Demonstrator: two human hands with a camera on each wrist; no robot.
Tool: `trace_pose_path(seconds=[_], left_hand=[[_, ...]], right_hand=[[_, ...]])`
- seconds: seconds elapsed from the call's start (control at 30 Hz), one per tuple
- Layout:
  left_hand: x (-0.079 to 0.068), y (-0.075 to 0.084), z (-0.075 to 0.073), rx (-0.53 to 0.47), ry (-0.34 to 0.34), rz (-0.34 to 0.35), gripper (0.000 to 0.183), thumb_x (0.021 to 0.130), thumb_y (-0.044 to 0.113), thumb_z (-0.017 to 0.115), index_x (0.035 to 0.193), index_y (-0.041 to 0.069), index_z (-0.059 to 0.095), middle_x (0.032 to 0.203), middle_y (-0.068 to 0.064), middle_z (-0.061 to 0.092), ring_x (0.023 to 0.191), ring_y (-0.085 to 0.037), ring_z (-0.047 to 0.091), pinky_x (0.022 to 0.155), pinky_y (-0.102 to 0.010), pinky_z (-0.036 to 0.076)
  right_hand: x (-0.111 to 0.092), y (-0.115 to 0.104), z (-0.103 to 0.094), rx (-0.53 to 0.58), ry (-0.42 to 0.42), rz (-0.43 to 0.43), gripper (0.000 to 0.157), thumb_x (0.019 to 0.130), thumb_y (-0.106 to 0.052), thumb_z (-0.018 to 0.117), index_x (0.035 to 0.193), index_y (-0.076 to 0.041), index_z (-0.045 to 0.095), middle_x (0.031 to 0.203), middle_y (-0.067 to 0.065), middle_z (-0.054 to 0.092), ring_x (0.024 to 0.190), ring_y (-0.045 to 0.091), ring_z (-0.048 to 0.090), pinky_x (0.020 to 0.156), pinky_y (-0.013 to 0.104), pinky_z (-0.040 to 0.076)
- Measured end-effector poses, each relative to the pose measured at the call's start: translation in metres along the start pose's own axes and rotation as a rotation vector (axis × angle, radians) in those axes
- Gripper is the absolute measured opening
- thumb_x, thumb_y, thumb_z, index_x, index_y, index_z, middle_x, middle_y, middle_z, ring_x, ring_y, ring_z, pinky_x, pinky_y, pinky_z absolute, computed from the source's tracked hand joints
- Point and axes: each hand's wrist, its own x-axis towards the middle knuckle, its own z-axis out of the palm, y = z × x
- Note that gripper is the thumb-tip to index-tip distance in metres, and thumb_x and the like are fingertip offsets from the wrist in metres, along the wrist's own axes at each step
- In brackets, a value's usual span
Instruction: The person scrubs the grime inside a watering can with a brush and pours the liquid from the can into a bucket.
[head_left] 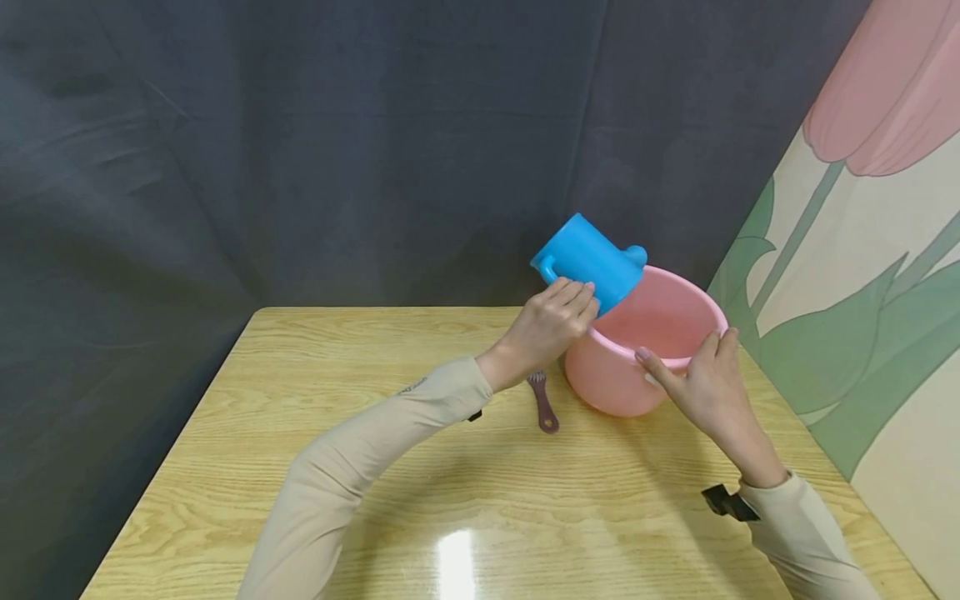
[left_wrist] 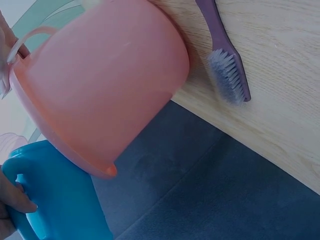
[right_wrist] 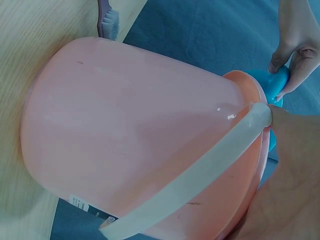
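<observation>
My left hand (head_left: 551, 323) grips the handle of a blue plastic jug (head_left: 588, 260), its fingers curled around it in the left wrist view. The jug is tilted on its side, one end over the far left rim of a pink bucket (head_left: 611, 383). On the near right of that bucket, my right hand (head_left: 708, 383) holds the rim, with thumb and fingers spread along it. A white carrying handle (right_wrist: 190, 175) hangs across the bucket's side in the right wrist view. The inside of the jug is hidden.
A brush (head_left: 543, 403) with a purple handle and pale bristles lies on the wooden table (head_left: 337, 400), left of the bucket. Behind the table hangs a dark curtain (head_left: 375, 150). A wall with painted tulips (head_left: 847, 333) borders the right side.
</observation>
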Motion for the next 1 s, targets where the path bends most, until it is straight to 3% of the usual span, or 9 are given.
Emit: trace_pose_path(seconds=[0.13,0.4,0.7,0.9,1.0], left_hand=[[0.0001,-0.0001,0.0,0.01,0.002,0.015,0.019,0.1,0.007,0.058,0.11,0.011,0.074,0.116,-0.003,0.071,0.109,-0.017,0.064,0.101,-0.028,0.046],[0.0012,-0.0005,-0.0001,0.015,-0.003,0.039,0.018,0.098,0.011,0.062,0.111,0.01,0.074,0.115,-0.003,0.071,0.108,-0.018,0.065,0.101,-0.029,0.046],[0.0005,0.0001,0.001,0.019,-0.012,0.058,0.019,0.099,0.011,0.062,0.113,0.01,0.074,0.117,-0.003,0.071,0.109,-0.018,0.064,0.101,-0.029,0.047],[-0.0005,0.0011,0.0033,0.023,0.02,0.062,0.018,0.099,0.011,0.06,0.11,0.01,0.075,0.115,-0.003,0.072,0.107,-0.018,0.064,0.1,-0.029,0.047],[-0.0001,0.0013,0.0036,0.024,0.025,0.062,0.018,0.099,0.011,0.061,0.11,0.01,0.075,0.114,-0.002,0.072,0.106,-0.018,0.065,0.101,-0.029,0.046]], right_hand=[[-0.0002,-0.0008,-0.0002,-0.003,0.005,0.001,0.112,0.092,-0.058,0.059,0.134,0.034,0.011,0.143,0.053,0.001,0.121,0.071,0.028,0.093,0.076,0.034],[-0.0006,0.0006,0.0003,0.0,0.002,-0.007,0.113,0.093,-0.058,0.059,0.135,0.034,0.008,0.144,0.053,-0.004,0.127,0.072,0.02,0.096,0.076,0.03],[-0.0002,0.0012,0.0005,-0.003,0.005,-0.007,0.113,0.093,-0.058,0.059,0.136,0.034,0.007,0.144,0.053,-0.003,0.125,0.072,0.023,0.095,0.076,0.031],[-0.0004,0.0012,0.0005,-0.002,0.005,-0.006,0.113,0.093,-0.058,0.059,0.136,0.033,0.007,0.144,0.053,-0.002,0.125,0.071,0.022,0.096,0.076,0.031],[-0.0001,0.0013,0.0011,0.004,0.018,-0.016,0.111,0.093,-0.057,0.06,0.135,0.033,0.01,0.143,0.053,0.003,0.119,0.07,0.029,0.092,0.076,0.034]])
